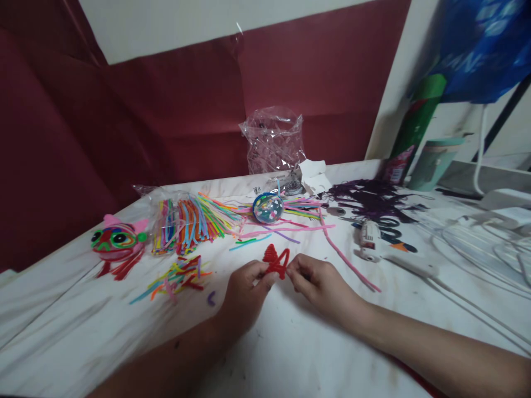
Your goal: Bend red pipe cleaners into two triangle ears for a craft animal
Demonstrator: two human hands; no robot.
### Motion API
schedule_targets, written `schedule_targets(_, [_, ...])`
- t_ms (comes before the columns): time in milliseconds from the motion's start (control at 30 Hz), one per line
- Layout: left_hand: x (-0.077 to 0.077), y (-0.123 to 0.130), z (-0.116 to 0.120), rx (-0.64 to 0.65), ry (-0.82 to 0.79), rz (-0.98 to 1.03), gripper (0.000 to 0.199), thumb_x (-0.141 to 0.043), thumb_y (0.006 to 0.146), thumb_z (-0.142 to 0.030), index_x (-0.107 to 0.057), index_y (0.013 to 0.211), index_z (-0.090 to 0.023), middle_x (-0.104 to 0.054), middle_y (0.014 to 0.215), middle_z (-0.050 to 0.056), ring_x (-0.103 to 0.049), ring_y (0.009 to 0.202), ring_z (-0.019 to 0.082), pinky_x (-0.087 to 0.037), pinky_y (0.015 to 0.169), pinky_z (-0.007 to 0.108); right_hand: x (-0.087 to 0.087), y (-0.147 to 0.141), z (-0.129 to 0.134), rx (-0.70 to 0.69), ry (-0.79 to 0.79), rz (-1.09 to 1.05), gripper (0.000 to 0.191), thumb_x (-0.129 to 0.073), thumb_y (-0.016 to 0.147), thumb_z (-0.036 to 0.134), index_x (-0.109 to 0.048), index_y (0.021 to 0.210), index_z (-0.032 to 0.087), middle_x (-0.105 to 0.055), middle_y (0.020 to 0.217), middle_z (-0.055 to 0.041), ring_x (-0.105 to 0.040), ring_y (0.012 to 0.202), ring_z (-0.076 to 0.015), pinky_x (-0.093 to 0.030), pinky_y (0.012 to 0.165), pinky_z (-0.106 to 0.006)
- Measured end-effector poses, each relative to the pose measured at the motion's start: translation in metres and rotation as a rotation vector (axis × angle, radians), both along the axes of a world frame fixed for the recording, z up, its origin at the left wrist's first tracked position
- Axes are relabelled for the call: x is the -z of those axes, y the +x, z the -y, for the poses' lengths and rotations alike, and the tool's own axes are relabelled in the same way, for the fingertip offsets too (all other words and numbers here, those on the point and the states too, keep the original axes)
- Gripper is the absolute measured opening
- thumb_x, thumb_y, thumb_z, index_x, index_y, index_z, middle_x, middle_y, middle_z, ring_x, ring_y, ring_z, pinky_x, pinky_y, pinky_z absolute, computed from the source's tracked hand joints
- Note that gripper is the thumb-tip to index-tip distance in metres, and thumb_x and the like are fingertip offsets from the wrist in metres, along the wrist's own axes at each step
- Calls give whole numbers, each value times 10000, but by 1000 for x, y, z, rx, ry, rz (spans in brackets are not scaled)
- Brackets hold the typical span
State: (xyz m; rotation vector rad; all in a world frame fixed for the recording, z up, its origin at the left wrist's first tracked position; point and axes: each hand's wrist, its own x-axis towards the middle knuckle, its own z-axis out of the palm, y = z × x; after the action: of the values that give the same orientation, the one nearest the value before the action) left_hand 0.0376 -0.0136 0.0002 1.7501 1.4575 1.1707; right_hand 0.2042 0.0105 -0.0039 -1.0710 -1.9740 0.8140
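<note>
Near the middle of the table, a red pipe cleaner point(274, 261) is bent into a coiled part and an open loop. My left hand point(249, 287) pinches it from below between thumb and fingers. On its other side, my right hand point(311, 279) has its fingertips closed at the loop's right edge. Both hands are above the white marbled tabletop point(290, 337). Behind them lie a few loose pipe cleaners, among them a long pink pipe cleaner point(344, 254). Short cut pieces point(182, 279) are heaped to the left of my left hand.
A bag of colourful pipe cleaners point(186, 224) and a pink-and-red creature figure point(118, 243) are at left. A clear ball point(267, 208) stands at the back. On the right are black-handled scissors point(390, 229), a glue gun point(409, 265), purple shreds point(365, 196), cables point(477, 243) and a green cup point(435, 163).
</note>
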Motion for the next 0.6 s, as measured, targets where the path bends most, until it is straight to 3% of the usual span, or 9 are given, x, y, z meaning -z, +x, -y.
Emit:
schedule_targets(233, [1, 1, -2, 4, -68, 44, 183, -558, 730, -313, -623, 659, -157, -572, 605, -16, -486, 599, 128, -368, 579, 227, 0, 1, 1, -28, 9, 23, 195, -434, 834, 269, -491, 665, 193, -540, 567, 1, -464, 502, -124, -342, 496, -233])
schedule_targets(433, [8, 1, -4, 64, -110, 273, 246, -582, 711, -265, -606, 929, -155, -660, 766, 27, -569, 690, 157, -423, 639, 253, 1, 0, 0, -48, 10, 36, 188, -431, 832, 248, -481, 659, 191, -501, 552, 11, -428, 491, -115, -332, 491, -230])
schedule_targets(600, [4, 0, -4, 72, -93, 262, 135, -584, 717, -265, -632, 768, -149, -649, 734, 21, -554, 689, 145, -419, 656, 246, 4, -1, 0, -73, -14, -14, 177, -448, 819, 229, -477, 649, 190, -470, 555, 21, -408, 499, -106, -325, 496, -225])
